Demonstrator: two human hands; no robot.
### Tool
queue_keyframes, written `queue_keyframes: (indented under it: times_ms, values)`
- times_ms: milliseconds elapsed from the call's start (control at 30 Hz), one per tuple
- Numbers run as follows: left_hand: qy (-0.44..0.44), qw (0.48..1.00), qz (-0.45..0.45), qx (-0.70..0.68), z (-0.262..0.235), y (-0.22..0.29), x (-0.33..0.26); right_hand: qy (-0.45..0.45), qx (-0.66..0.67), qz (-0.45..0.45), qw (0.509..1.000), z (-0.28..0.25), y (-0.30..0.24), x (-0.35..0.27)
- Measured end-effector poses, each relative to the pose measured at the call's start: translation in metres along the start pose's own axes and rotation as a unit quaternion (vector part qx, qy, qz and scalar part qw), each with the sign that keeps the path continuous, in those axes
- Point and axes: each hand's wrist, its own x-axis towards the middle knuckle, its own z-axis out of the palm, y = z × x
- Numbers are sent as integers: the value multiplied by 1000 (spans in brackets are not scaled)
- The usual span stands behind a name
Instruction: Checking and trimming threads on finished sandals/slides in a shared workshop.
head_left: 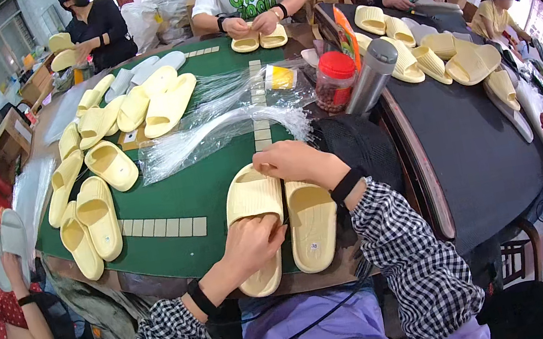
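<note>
A pair of pale yellow slippers lies in front of me at the table's near edge: a left slipper and a right slipper with a small round sticker on its insole. My left hand is closed over the left slipper's foot opening, its fingertips pinched near the inner side. Across the strap ends of both slippers reaches my right hand, fingers bent together above the gap between them. Whatever either pinch holds is too small or hidden to make out. Beyond them lies a bundle of thin white plastic strands.
More yellow slippers are spread along the left side of the green tabletop. A red-lidded jar and a steel flask stand at the right, beside a dark table bearing slippers. Several people handle slippers around the tables.
</note>
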Motion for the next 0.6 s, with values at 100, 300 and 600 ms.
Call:
queue_keyframes:
  times_ms: [100, 300, 600]
  values:
    - [-1, 1000, 2, 10, -2, 1, 0, -14, -70, -20, 997, 2, 2, 2]
    - [108, 983, 133, 65, -33, 15, -5, 81, 33, 10, 996, -8, 4, -12]
    - [79, 989, -52, -112, -32, -40, 66, 169, 247, 123, 946, -5, -24, -29]
